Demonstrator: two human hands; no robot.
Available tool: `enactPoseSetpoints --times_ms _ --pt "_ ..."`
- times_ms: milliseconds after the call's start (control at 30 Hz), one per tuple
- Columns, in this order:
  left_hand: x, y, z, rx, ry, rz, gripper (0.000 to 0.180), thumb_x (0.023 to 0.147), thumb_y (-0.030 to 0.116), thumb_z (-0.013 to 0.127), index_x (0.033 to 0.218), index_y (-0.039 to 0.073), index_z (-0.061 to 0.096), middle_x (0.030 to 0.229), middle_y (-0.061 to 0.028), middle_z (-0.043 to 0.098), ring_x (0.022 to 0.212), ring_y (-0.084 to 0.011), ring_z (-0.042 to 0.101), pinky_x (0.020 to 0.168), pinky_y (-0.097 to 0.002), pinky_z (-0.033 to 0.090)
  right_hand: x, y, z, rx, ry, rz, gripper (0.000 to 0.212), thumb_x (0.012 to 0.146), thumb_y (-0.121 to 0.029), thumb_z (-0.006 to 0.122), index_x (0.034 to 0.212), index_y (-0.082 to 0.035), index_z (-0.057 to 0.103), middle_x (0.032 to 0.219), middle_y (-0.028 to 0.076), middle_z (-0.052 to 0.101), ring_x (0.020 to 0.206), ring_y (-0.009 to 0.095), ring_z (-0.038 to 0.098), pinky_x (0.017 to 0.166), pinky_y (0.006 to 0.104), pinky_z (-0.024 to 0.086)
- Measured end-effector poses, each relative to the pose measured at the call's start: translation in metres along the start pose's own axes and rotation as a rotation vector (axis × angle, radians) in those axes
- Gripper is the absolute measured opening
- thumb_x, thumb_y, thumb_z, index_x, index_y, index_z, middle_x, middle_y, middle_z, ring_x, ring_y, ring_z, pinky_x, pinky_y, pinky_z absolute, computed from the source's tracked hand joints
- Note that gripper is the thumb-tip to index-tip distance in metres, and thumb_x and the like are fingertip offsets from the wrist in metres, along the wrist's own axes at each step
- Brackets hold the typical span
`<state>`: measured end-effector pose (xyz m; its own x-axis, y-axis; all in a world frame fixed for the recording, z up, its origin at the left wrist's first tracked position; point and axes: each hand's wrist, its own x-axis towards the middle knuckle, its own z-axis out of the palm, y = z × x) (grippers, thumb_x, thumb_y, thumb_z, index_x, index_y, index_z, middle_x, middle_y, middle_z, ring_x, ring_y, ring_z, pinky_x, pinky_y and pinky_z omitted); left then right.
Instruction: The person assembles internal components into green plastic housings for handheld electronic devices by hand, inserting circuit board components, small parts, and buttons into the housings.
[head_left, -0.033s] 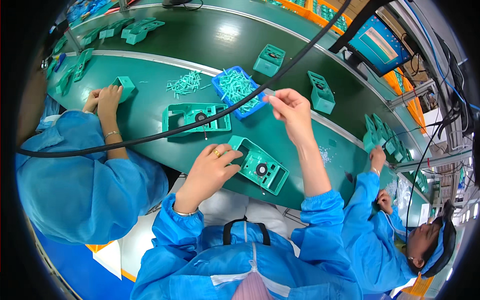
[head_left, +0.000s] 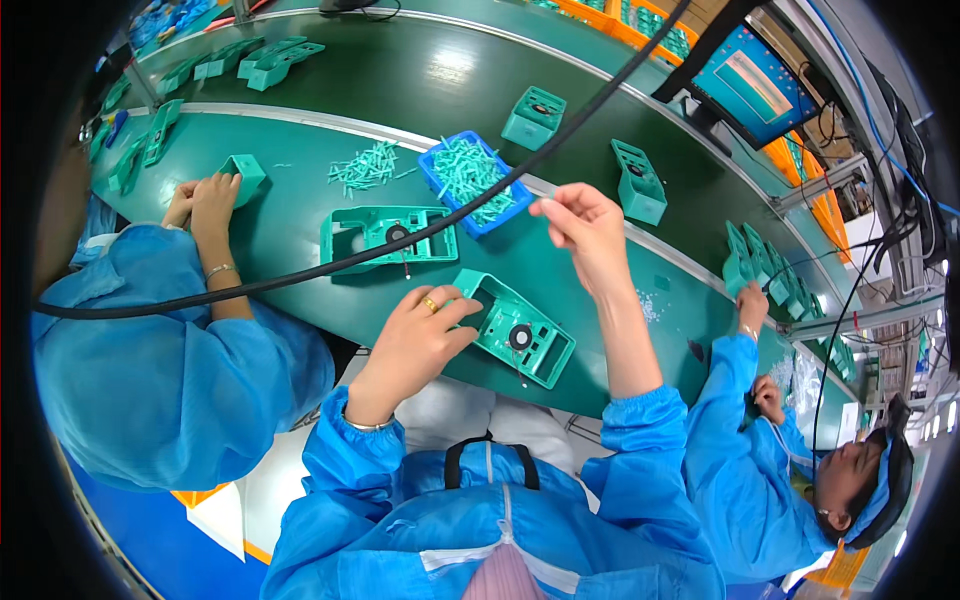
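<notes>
The left hand point(head_left: 418, 335), a ring on one finger, grips the near corner of a teal plastic housing point(head_left: 514, 327) that lies open side up on the green worktop point(head_left: 300, 215), just in front of the person. The right hand point(head_left: 585, 225) is raised above the worktop beyond the housing, thumb and forefinger pinched together; whether they hold a small part is too fine to tell. Just beside it sits a blue tray point(head_left: 470, 182) of pale green pins, with a second teal housing point(head_left: 385, 235) to the left. A black cable point(head_left: 330, 265) crosses the view. A co-worker's hands point(head_left: 205, 200) rest at the far left.
</notes>
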<state>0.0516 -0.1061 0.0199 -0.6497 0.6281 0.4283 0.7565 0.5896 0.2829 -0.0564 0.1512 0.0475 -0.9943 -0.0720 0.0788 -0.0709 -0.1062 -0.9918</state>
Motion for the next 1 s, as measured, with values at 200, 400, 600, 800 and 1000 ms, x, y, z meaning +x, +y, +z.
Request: enactPoseSetpoints --times_ms 200,400,600,800,1000 --pt "0.004 -0.006 0.005 -0.065 0.008 0.006 0.010 0.077 0.005 0.080 0.086 0.006 0.075 0.125 -0.0063 0.071 0.129 -0.0306 0.063 0.101 -0.0457 0.054 -0.089 0.004 -0.042 -0.030 0.083 0.039 0.010 0.092 0.000 0.080 0.099 0.000 0.073 0.088 0.004 0.074 0.066 0.006 0.059 0.056 0.0217 0.046" --pt "0.007 -0.005 0.007 -0.180 -0.016 -0.034 0.019 0.073 0.001 0.083 0.090 0.005 0.074 0.127 -0.0081 0.071 0.137 -0.0329 0.060 0.104 -0.0475 0.055 -0.158 0.035 -0.056 -0.131 0.170 0.134 0.009 0.094 0.000 0.079 0.101 0.002 0.074 0.091 0.002 0.073 0.071 0.004 0.060 0.062 0.0196 0.047" --pt "0.030 -0.010 0.020 -0.240 -0.038 0.038 0.019 0.079 -0.007 0.073 0.095 0.003 0.075 0.139 -0.0102 0.069 0.142 -0.0325 0.058 0.110 -0.0482 0.054 -0.176 0.063 -0.040 -0.270 0.146 0.099 0.008 0.094 0.005 0.075 0.100 0.001 0.072 0.108 0.005 0.074 0.082 0.003 0.057 0.072 0.0193 0.046" --pt "0.046 -0.015 0.046 -0.138 0.187 0.047 0.034 0.086 -0.012 0.064 0.112 0.005 0.078 0.134 -0.0116 0.072 0.135 -0.0318 0.063 0.108 -0.0433 0.054 -0.206 0.055 -0.011 -0.394 0.123 0.123 0.008 0.089 0.003 0.080 0.095 0.000 0.074 0.087 0.001 0.069 0.071 0.006 0.051 0.062 0.0249 0.043" --pt "0.003 0.026 0.043 -0.408 0.525 -0.468 0.041 0.091 -0.003 0.072 0.131 0.003 0.069 0.122 -0.0140 0.073 0.112 -0.0275 0.070 0.093 -0.0386 0.054 -0.198 0.033 -0.004 -0.314 0.237 0.066 0.008 0.089 0.003 0.081 0.094 0.000 0.076 0.085 0.002 0.067 0.070 0.006 0.051 0.059 0.0234 0.040"
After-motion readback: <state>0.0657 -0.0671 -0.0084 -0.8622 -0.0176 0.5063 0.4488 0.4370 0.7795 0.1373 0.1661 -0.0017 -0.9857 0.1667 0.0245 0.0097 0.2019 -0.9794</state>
